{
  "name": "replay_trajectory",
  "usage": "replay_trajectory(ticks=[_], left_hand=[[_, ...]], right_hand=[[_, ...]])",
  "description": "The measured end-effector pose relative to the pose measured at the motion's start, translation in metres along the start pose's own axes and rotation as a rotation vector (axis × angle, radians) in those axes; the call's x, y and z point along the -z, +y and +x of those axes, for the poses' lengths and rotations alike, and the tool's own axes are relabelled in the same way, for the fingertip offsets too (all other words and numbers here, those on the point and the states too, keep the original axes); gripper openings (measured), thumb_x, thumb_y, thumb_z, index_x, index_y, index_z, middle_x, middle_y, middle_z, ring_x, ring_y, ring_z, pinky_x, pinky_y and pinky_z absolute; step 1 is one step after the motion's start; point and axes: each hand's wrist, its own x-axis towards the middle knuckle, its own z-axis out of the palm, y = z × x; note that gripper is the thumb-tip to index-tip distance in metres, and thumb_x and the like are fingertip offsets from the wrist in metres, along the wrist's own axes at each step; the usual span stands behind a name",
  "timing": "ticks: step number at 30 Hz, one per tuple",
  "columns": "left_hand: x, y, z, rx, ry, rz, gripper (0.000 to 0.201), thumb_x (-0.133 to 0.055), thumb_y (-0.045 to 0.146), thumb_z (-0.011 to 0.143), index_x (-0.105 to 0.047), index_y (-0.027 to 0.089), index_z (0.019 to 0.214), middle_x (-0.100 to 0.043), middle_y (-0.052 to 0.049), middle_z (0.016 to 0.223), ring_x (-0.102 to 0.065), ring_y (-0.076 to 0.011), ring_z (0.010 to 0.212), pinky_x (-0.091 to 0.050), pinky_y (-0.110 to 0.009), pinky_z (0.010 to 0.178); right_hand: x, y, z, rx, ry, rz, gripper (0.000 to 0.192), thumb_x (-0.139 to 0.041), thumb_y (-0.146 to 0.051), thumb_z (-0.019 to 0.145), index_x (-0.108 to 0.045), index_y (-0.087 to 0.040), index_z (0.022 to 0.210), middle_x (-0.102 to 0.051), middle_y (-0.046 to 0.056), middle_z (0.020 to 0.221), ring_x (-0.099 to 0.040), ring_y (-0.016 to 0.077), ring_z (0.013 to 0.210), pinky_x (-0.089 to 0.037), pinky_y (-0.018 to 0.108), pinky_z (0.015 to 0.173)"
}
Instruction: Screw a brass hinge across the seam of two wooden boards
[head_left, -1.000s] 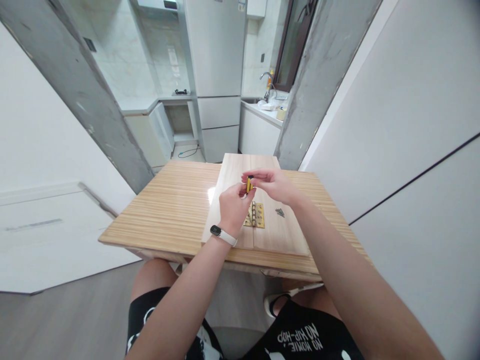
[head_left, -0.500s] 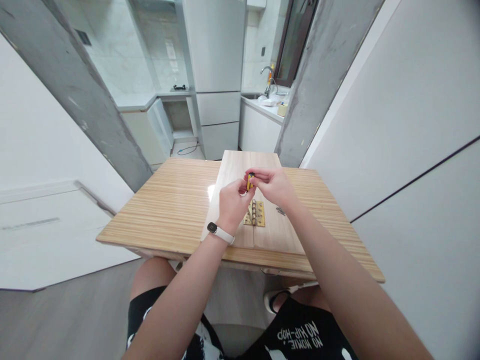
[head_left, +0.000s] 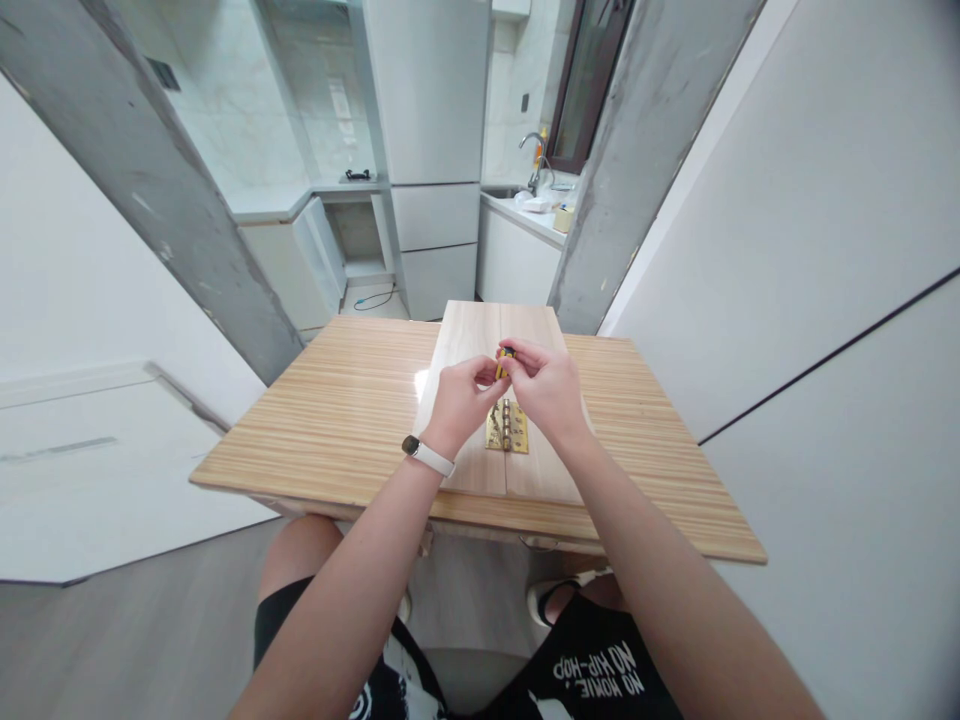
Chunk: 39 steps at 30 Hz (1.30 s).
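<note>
Both hands meet above the boards around a small yellow-and-black tool (head_left: 503,364), whose exact kind is mostly covered by fingers. My left hand (head_left: 466,398) pinches its lower left side; a white band with a dark face is on that wrist. My right hand (head_left: 549,392) has its fingertips closed on the tool's upper right side. Just below the hands, a brass hinge (head_left: 517,432) lies spread flat across the seam between two pale wooden boards (head_left: 470,328). Small dark pieces on its left leaf are too small to name.
The boards rest on a wood-grain table (head_left: 330,400) above my knees. Beyond it stand a tall fridge (head_left: 435,110) and a counter with a sink tap (head_left: 534,160). A white panel (head_left: 810,250) rises at the right, and grey pillars flank the kitchen opening.
My right hand has shifted down and inward, now covering the small metal pieces that lay right of the hinge. The tool has turned slightly between the fingers. My left wrist has moved slightly left.
</note>
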Motion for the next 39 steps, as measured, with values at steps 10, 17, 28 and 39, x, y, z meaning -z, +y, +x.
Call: replay_trajectory(ticks=[10,17,28,39], left_hand=[[0.000,0.010,-0.009,-0.007,0.031,0.024,0.017,-0.072,0.033,0.093,-0.072,0.019,0.085,-0.078,-0.003,0.086,-0.073,-0.0162,0.080,-0.059,-0.029,0.079],[-0.006,0.040,-0.008,-0.071,-0.013,0.029,0.014,-0.077,0.027,0.089,-0.073,0.020,0.101,-0.079,-0.004,0.094,-0.074,-0.0175,0.086,-0.060,-0.032,0.083],[-0.038,-0.004,-0.009,-0.064,-0.501,0.359,0.017,-0.073,0.021,0.089,-0.075,0.017,0.106,-0.077,-0.009,0.105,-0.072,-0.0241,0.098,-0.057,-0.038,0.092],[-0.096,-0.011,0.004,-0.198,-0.656,0.580,0.019,-0.064,0.023,0.095,-0.082,0.024,0.102,-0.077,-0.009,0.105,-0.071,-0.0266,0.102,-0.054,-0.039,0.094]], right_hand=[[0.009,-0.003,-0.005,0.001,-0.132,0.184,0.046,-0.073,-0.031,0.089,-0.070,-0.024,0.134,-0.081,0.009,0.117,-0.078,0.0259,0.110,-0.062,0.046,0.103],[0.041,-0.030,-0.012,0.022,-0.107,0.167,0.028,-0.075,-0.036,0.090,-0.071,-0.024,0.115,-0.080,0.009,0.112,-0.078,0.0266,0.103,-0.063,0.046,0.096],[0.120,-0.014,-0.043,-0.053,0.186,0.057,0.034,-0.077,-0.049,0.090,-0.067,-0.025,0.112,-0.075,0.006,0.102,-0.077,0.0236,0.094,-0.064,0.042,0.083],[0.130,-0.007,-0.099,-0.170,0.268,-0.021,0.035,-0.074,-0.050,0.092,-0.069,-0.025,0.116,-0.077,0.010,0.109,-0.078,0.0277,0.101,-0.064,0.049,0.091]])
